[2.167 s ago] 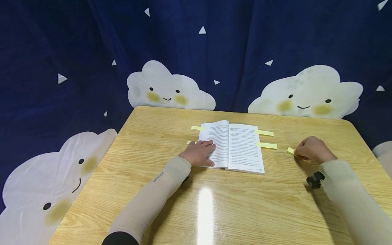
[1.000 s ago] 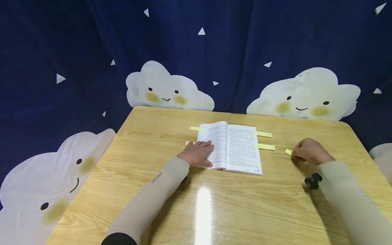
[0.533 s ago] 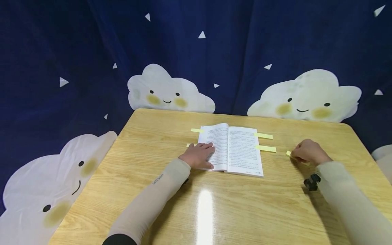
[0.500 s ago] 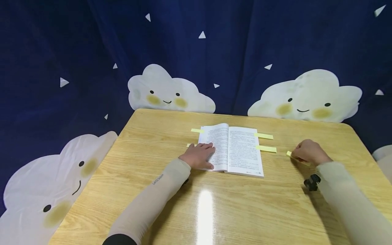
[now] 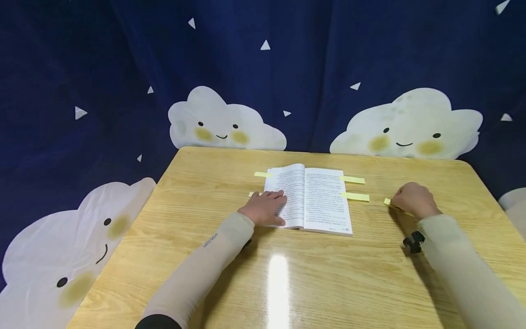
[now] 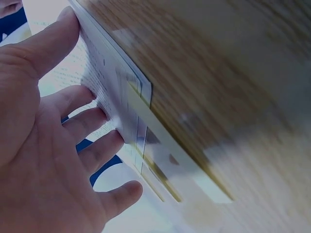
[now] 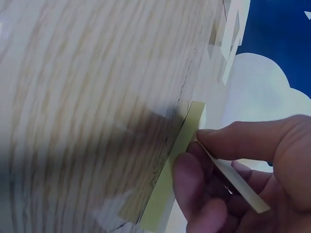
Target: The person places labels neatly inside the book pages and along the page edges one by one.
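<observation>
An open book (image 5: 326, 201) lies on the table, with yellow sticky strips jutting from both side edges. My left hand (image 5: 265, 208) rests on its left page, fingers spread. In the left wrist view, the fingertips touch the page beside a protruding sticky strip (image 6: 187, 153). To the right of the book, my right hand (image 5: 415, 200) is over a small pad of yellow sticky notes (image 5: 387, 201). The right wrist view shows its thumb and finger pinching one narrow sticky note (image 7: 248, 193), lifted at an angle from the pad (image 7: 170, 174).
Two more sticky strips, an upper one (image 5: 354, 180) and a lower one (image 5: 355, 197), reach from the book's right edge toward the pad. The wooden table (image 5: 341, 278) ends at a dark blue curtain (image 5: 308, 68) printed with clouds.
My right hand stays at the pad but has rolled, its back turned more upward. A strip now shows below it. The left hand keeps its place on the page.
</observation>
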`<action>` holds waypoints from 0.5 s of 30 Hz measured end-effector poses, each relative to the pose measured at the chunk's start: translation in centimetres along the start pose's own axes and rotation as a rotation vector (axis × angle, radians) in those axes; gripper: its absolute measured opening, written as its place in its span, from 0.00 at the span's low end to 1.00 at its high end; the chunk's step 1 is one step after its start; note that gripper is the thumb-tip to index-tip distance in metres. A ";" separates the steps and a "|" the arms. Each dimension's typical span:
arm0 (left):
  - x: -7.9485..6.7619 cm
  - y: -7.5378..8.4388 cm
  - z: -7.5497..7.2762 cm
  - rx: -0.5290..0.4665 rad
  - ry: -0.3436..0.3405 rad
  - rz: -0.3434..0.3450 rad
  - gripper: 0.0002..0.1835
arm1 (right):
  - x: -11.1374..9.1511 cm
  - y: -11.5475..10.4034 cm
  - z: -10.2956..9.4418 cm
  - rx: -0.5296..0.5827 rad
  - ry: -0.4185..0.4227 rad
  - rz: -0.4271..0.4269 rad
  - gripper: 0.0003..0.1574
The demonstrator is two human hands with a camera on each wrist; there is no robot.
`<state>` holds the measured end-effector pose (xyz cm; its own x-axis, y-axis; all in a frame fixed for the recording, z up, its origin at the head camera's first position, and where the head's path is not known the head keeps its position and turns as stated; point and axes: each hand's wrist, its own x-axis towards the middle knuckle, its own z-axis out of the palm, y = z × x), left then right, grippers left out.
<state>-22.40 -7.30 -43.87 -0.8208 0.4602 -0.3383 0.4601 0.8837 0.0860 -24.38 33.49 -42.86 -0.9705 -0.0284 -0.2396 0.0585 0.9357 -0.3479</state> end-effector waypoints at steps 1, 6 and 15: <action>0.0 0.0 0.0 -0.003 -0.002 -0.001 0.41 | 0.1 0.0 0.0 0.001 0.005 -0.005 0.18; 0.0 -0.2 -0.1 -0.010 0.000 -0.007 0.41 | 0.3 0.1 0.0 0.005 0.040 -0.044 0.15; 0.2 -0.2 0.1 -0.015 -0.002 -0.007 0.41 | -0.1 0.1 0.1 0.037 0.016 -0.071 0.15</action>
<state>-22.61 -7.43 -43.99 -0.8231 0.4542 -0.3410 0.4493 0.8880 0.0982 -24.22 33.60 -42.95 -0.9760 -0.0885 -0.1989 -0.0024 0.9180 -0.3965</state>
